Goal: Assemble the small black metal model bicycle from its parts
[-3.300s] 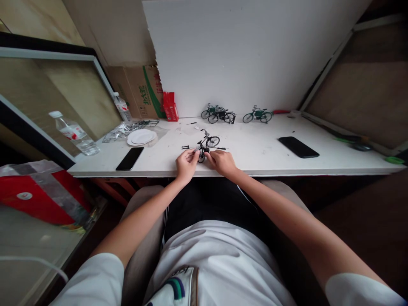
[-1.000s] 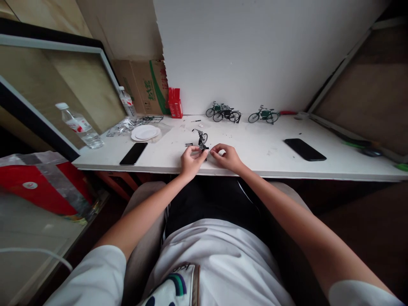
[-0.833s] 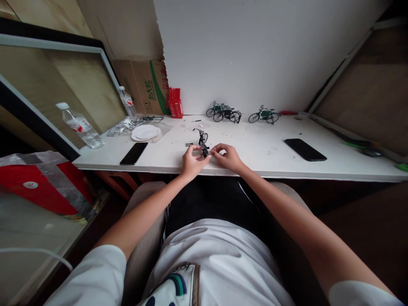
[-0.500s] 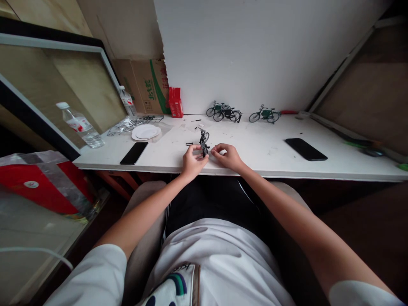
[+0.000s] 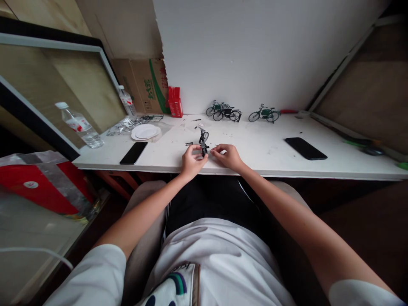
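Near the front edge of the white table, a small dark model bicycle (image 5: 203, 140) stands upright with its handlebar end pointing away from me. My left hand (image 5: 191, 162) has its thumb and fingers closed round the near wheel end. Just to the right, my right hand (image 5: 228, 156) is pinched, its fingertips close beside the model; anything between them is too small to name. A little dark forked part (image 5: 189, 144) lies left of the model. Behind, against the wall, stand more model bicycles, one black (image 5: 227, 114) and one green (image 5: 264, 114).
Phones lie at left (image 5: 134, 153) and right (image 5: 306, 148) on the table (image 5: 255, 163). White discs (image 5: 145, 132), loose part frames (image 5: 127, 124), a red box (image 5: 175, 102) and a water bottle (image 5: 81, 126) occupy the left side. Tiny bits are scattered behind the model.
Almost nothing differs. Both hands keep their places at the model bicycle, and the whole view has shifted very slightly.
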`<action>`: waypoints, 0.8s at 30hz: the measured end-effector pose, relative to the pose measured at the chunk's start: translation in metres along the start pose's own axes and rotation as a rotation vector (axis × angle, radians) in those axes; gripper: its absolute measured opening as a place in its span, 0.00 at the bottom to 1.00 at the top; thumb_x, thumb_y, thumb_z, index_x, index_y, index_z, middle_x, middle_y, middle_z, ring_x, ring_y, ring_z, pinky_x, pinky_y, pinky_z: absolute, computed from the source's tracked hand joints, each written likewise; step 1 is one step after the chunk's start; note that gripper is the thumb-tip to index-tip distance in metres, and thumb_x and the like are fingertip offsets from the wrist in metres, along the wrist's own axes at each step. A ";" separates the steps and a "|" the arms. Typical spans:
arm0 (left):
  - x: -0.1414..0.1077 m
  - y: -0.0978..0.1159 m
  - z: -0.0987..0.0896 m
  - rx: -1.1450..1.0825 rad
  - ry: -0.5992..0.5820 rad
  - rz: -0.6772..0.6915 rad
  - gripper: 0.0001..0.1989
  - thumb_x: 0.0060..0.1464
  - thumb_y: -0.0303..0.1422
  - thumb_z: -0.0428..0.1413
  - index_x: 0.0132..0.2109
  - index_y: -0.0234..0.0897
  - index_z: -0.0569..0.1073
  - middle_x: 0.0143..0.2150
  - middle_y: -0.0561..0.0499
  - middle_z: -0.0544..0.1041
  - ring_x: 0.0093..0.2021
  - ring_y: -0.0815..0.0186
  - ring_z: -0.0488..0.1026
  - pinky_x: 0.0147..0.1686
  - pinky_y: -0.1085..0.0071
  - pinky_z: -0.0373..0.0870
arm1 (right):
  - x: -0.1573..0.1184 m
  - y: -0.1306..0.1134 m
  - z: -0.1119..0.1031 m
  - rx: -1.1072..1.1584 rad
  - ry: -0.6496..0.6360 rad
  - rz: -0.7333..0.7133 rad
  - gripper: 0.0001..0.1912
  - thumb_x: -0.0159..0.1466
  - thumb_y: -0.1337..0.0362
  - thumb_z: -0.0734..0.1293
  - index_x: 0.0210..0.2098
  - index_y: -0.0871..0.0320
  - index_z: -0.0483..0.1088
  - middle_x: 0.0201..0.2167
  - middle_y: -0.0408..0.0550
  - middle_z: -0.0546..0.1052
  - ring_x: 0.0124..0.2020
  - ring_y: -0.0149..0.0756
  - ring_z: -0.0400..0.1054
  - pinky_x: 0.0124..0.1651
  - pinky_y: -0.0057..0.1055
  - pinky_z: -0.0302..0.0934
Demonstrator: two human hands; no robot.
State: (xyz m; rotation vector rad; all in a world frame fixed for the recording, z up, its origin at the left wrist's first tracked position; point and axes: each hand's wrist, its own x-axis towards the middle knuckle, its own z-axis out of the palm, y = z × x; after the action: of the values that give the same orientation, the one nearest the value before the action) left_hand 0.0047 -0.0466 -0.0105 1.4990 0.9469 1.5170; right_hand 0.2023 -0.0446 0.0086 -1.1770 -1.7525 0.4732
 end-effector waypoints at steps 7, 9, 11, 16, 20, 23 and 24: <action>0.001 -0.001 -0.001 0.030 0.012 0.062 0.23 0.48 0.33 0.72 0.49 0.37 0.74 0.53 0.41 0.81 0.44 0.59 0.84 0.41 0.67 0.83 | 0.000 0.002 0.000 0.013 -0.009 0.007 0.16 0.66 0.50 0.73 0.34 0.56 0.82 0.36 0.51 0.86 0.37 0.43 0.79 0.41 0.35 0.70; 0.001 -0.002 -0.001 0.045 0.014 0.089 0.22 0.48 0.33 0.71 0.49 0.37 0.74 0.52 0.42 0.81 0.46 0.60 0.84 0.43 0.66 0.83 | 0.000 0.001 0.000 0.019 -0.005 0.013 0.17 0.65 0.49 0.73 0.34 0.57 0.82 0.37 0.52 0.87 0.38 0.43 0.80 0.41 0.35 0.70; 0.001 -0.002 -0.001 0.050 0.008 0.103 0.22 0.49 0.32 0.71 0.49 0.37 0.74 0.51 0.42 0.81 0.46 0.60 0.83 0.44 0.66 0.83 | -0.001 0.001 0.000 0.024 0.001 0.015 0.18 0.65 0.48 0.73 0.34 0.57 0.82 0.37 0.52 0.87 0.38 0.44 0.80 0.40 0.35 0.70; 0.000 -0.001 -0.002 0.056 0.000 0.101 0.22 0.49 0.32 0.70 0.50 0.37 0.74 0.51 0.42 0.81 0.44 0.61 0.84 0.40 0.68 0.83 | -0.001 0.003 0.001 0.025 0.008 0.010 0.17 0.65 0.49 0.74 0.33 0.57 0.83 0.35 0.52 0.86 0.36 0.43 0.80 0.39 0.35 0.70; -0.001 -0.001 -0.001 0.052 0.002 0.067 0.23 0.47 0.30 0.71 0.50 0.37 0.74 0.52 0.42 0.81 0.42 0.61 0.84 0.31 0.75 0.79 | -0.002 0.002 0.001 0.023 0.007 0.002 0.17 0.65 0.49 0.74 0.33 0.57 0.83 0.34 0.51 0.86 0.36 0.43 0.80 0.38 0.34 0.69; -0.002 -0.002 0.000 0.050 0.018 0.056 0.24 0.46 0.29 0.71 0.50 0.38 0.73 0.53 0.42 0.80 0.44 0.59 0.85 0.28 0.77 0.76 | -0.003 -0.002 0.001 0.032 0.017 0.002 0.18 0.65 0.48 0.74 0.33 0.57 0.84 0.34 0.52 0.86 0.35 0.43 0.80 0.37 0.34 0.69; -0.002 -0.002 0.000 0.047 0.026 0.060 0.24 0.45 0.29 0.71 0.50 0.38 0.73 0.53 0.42 0.80 0.45 0.58 0.85 0.28 0.78 0.75 | -0.004 -0.003 0.001 0.034 0.017 0.000 0.18 0.65 0.48 0.74 0.34 0.57 0.84 0.34 0.52 0.87 0.35 0.43 0.80 0.36 0.34 0.69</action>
State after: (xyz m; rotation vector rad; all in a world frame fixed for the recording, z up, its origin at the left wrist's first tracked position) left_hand 0.0052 -0.0474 -0.0136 1.5572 0.9661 1.5701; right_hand 0.2003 -0.0492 0.0090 -1.1541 -1.7229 0.4902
